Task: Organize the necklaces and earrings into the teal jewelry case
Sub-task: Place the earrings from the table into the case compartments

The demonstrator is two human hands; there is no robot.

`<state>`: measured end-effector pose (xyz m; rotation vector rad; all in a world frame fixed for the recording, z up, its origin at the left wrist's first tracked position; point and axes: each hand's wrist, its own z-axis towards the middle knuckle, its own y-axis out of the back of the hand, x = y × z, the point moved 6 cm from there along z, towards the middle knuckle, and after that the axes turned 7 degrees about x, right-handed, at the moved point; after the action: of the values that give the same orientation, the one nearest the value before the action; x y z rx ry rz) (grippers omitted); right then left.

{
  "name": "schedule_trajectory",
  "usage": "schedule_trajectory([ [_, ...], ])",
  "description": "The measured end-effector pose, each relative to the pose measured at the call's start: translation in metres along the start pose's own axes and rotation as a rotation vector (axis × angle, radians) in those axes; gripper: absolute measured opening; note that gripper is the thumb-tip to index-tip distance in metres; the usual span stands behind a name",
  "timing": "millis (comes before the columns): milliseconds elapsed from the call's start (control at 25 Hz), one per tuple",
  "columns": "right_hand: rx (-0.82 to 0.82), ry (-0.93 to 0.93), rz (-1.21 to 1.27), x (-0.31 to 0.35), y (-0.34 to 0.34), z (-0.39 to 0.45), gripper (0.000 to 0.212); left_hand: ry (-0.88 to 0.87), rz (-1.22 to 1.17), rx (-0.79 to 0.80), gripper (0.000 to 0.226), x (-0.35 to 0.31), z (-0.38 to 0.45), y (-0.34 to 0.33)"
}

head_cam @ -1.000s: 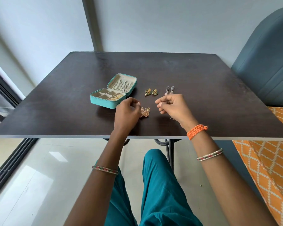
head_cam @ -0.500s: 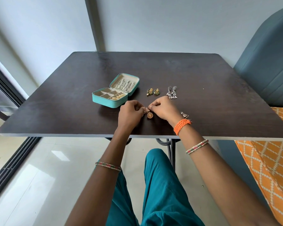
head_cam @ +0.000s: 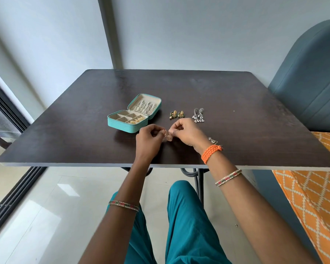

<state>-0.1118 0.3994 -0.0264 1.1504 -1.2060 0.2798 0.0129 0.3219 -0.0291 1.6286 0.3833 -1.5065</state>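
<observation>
Head view. Item: gold bell-shaped earring (head_cam: 169, 137), held just above the surface (head_cam: 236, 103) between both hands, near the open teal jewelry case (head_cam: 122, 127). Handling, by judgement: very light, rigid, small and dangly, easily dropped; best pinched at the stud or hook. Left hand (head_cam: 148, 139): fingers curled, grip pinching the earring. Right hand (head_cam: 187, 133): likewise pinching it; both wrists lifted off the surface.
</observation>
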Motion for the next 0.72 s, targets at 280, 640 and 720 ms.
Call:
schedule_trajectory([
  [280, -0.059, 0.212, 0.205, 0.042, 0.021, -0.015, 0.003, -0.094, -0.324, 0.030, 0.010, -0.039, 0.006, 0.018],
  [640, 0.066, 0.385, 0.568, 0.108, 0.064, -0.046, 0.016, -0.175, -0.656, 0.121, 0.006, -0.105, -0.007, 0.047],
  [720, 0.081, 0.415, 0.563, 0.120, 0.069, -0.053, 0.016, -0.178, -0.681, 0.128, 0.007, -0.116, -0.010, 0.053],
])
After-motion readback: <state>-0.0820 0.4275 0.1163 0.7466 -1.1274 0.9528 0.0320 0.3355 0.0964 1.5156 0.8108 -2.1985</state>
